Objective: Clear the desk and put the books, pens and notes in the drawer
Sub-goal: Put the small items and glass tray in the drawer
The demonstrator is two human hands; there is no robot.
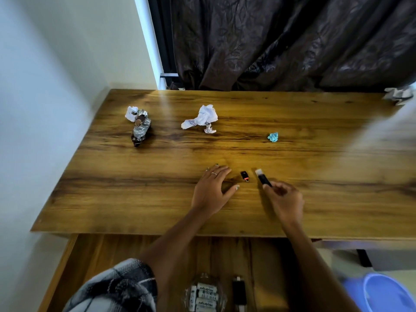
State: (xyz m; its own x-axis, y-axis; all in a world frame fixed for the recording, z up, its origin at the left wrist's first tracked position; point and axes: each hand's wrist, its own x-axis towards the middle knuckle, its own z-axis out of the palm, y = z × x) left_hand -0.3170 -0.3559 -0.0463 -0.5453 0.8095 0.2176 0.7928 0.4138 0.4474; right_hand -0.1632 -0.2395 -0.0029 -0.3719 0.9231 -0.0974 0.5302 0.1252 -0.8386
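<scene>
On the counter (292, 199) lie a foil wrapper (140, 128), a ball of white paper (203, 119) and a small blue scrap (273, 137). A tiny black stick (245, 176) sits between the hands. The left hand (212, 190) lies flat, fingers spread. The right hand (284, 200) pinches a black stick (263, 178). The open drawer (94, 255) below holds batteries (203, 297).

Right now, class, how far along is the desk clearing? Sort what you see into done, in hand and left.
Done: no books, pens or notes show on the desk; the open drawer holds a dish of batteries.
In hand: the right hand pinches a black stick; the left hand rests flat beside a small black device.
Left: crumpled white paper, foil wrapper, blue scrap.
</scene>
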